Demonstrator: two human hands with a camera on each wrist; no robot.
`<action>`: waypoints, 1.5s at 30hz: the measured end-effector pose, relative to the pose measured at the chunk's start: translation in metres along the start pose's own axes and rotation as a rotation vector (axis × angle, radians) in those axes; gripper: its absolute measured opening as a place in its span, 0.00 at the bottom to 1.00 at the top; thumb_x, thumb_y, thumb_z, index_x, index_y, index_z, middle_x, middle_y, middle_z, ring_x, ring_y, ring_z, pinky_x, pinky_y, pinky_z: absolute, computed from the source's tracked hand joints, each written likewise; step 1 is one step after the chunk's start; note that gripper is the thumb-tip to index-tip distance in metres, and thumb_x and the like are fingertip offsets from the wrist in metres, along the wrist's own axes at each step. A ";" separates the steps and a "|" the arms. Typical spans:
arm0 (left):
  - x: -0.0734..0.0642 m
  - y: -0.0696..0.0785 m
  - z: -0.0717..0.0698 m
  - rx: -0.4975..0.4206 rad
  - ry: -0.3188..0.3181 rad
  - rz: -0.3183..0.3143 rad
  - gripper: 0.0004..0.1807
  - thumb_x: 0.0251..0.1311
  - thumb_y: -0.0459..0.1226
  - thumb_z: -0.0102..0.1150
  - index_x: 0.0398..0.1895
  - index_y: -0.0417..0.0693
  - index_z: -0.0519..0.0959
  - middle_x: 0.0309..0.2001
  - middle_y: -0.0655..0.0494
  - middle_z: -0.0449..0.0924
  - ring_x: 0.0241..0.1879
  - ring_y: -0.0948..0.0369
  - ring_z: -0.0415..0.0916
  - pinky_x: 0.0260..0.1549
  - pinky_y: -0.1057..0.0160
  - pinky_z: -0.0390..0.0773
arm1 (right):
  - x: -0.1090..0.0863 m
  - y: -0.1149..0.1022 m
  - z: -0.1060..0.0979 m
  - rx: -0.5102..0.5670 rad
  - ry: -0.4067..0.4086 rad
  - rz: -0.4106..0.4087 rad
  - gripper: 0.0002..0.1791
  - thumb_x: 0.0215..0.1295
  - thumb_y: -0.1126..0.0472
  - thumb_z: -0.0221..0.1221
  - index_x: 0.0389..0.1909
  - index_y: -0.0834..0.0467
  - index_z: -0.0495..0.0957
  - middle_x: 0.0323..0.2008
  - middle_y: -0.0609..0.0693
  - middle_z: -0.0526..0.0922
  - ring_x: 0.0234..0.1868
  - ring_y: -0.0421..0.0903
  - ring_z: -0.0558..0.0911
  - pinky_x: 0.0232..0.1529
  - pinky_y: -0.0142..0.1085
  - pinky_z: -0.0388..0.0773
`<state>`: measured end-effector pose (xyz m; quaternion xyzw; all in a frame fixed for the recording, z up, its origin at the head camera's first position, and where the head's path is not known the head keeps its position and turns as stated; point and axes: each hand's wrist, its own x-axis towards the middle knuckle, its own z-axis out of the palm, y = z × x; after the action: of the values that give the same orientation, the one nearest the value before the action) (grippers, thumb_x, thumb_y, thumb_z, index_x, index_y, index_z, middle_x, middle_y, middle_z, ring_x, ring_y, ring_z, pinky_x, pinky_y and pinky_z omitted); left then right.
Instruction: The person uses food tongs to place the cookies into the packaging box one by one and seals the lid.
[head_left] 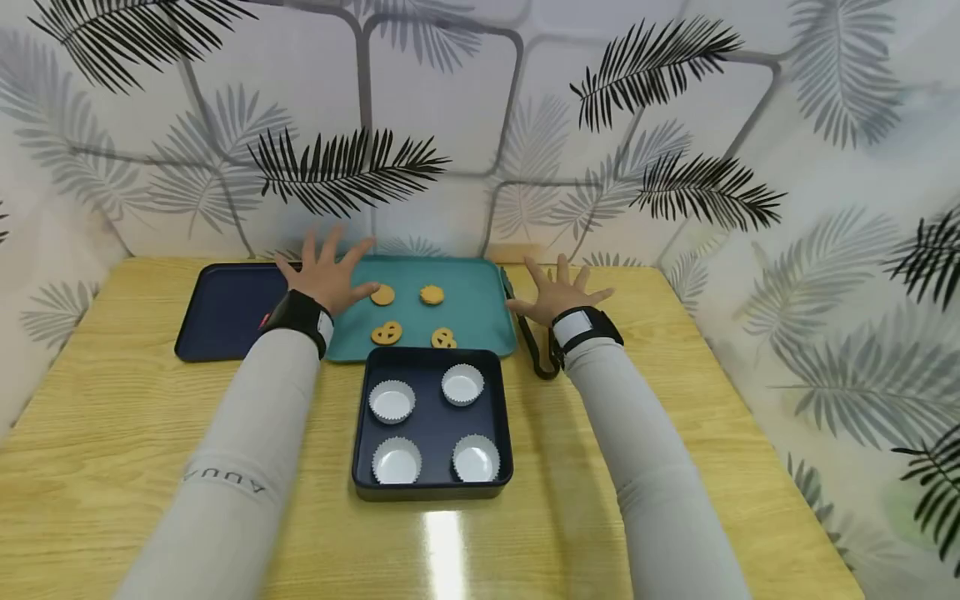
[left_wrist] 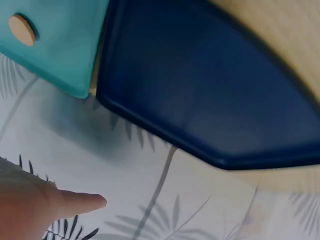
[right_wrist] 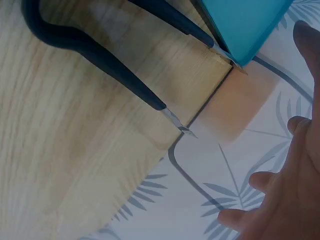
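My left hand [head_left: 326,279] is held with fingers spread over the gap between a dark blue tray [head_left: 225,312] and a teal tray [head_left: 480,312]. Nothing is in it. Two round cookies [head_left: 432,294] and two pretzel-shaped cookies [head_left: 387,333] lie on the teal tray. My right hand [head_left: 558,298], fingers also spread and holding nothing, is just right of black-handled tongs [head_left: 534,348]. In the right wrist view the tongs [right_wrist: 120,70] have two apart arms with metal tips, and the right hand [right_wrist: 285,195] is at the right edge. The left wrist view shows part of the left hand [left_wrist: 45,202].
Nearest me stands a deep dark blue square pan [head_left: 431,425] with several white fluted baking cups [head_left: 462,384] inside. Something small and red [head_left: 264,319] peeks out by my left wrist. A leaf-patterned backdrop [head_left: 450,100] rises behind the wooden table [head_left: 97,433].
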<state>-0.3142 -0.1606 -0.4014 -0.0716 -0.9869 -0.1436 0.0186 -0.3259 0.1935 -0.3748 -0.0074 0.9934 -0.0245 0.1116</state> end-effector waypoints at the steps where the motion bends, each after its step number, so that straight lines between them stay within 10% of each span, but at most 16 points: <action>1: -0.001 -0.001 0.002 -0.029 0.003 -0.006 0.42 0.71 0.58 0.54 0.82 0.66 0.47 0.82 0.45 0.30 0.77 0.35 0.22 0.63 0.20 0.28 | 0.000 0.003 0.004 0.025 -0.004 -0.002 0.49 0.68 0.24 0.47 0.81 0.33 0.34 0.81 0.59 0.29 0.77 0.73 0.32 0.60 0.83 0.36; 11: -0.044 0.015 0.024 -0.499 0.004 0.171 0.39 0.79 0.49 0.45 0.82 0.45 0.41 0.78 0.30 0.30 0.77 0.33 0.31 0.69 0.27 0.47 | -0.019 0.022 0.038 0.264 -0.100 -0.064 0.48 0.76 0.33 0.44 0.82 0.46 0.28 0.76 0.78 0.39 0.67 0.85 0.55 0.64 0.72 0.61; 20: -0.128 0.032 0.037 -0.948 -0.020 0.012 0.37 0.81 0.43 0.40 0.80 0.38 0.37 0.76 0.27 0.36 0.72 0.28 0.49 0.69 0.36 0.58 | -0.024 0.014 0.047 0.275 -0.035 -0.113 0.54 0.74 0.40 0.53 0.81 0.57 0.26 0.68 0.80 0.62 0.69 0.74 0.65 0.70 0.70 0.47; 28: -0.145 0.040 0.040 -0.966 -0.179 0.016 0.45 0.78 0.42 0.49 0.80 0.39 0.31 0.78 0.31 0.29 0.76 0.31 0.36 0.71 0.34 0.50 | -0.021 0.016 0.044 0.384 -0.046 -0.019 0.60 0.68 0.40 0.60 0.80 0.61 0.28 0.75 0.77 0.48 0.71 0.81 0.49 0.70 0.71 0.47; 35: -0.146 0.037 0.047 -0.988 -0.324 -0.005 0.49 0.75 0.39 0.52 0.81 0.44 0.27 0.78 0.32 0.23 0.77 0.33 0.31 0.71 0.33 0.46 | -0.013 0.023 0.053 0.385 -0.064 0.043 0.53 0.64 0.37 0.62 0.73 0.71 0.53 0.69 0.73 0.57 0.63 0.75 0.62 0.61 0.63 0.67; 45: -0.152 0.033 0.060 -1.089 -0.283 0.050 0.44 0.76 0.30 0.45 0.80 0.40 0.27 0.80 0.36 0.23 0.78 0.39 0.25 0.74 0.40 0.36 | -0.017 0.023 0.060 0.440 -0.030 0.108 0.48 0.65 0.39 0.62 0.70 0.69 0.59 0.68 0.72 0.54 0.61 0.73 0.67 0.59 0.61 0.71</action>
<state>-0.1602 -0.1325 -0.4578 -0.1126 -0.7612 -0.6208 -0.1501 -0.2964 0.2140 -0.4311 0.0701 0.9613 -0.2346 0.1267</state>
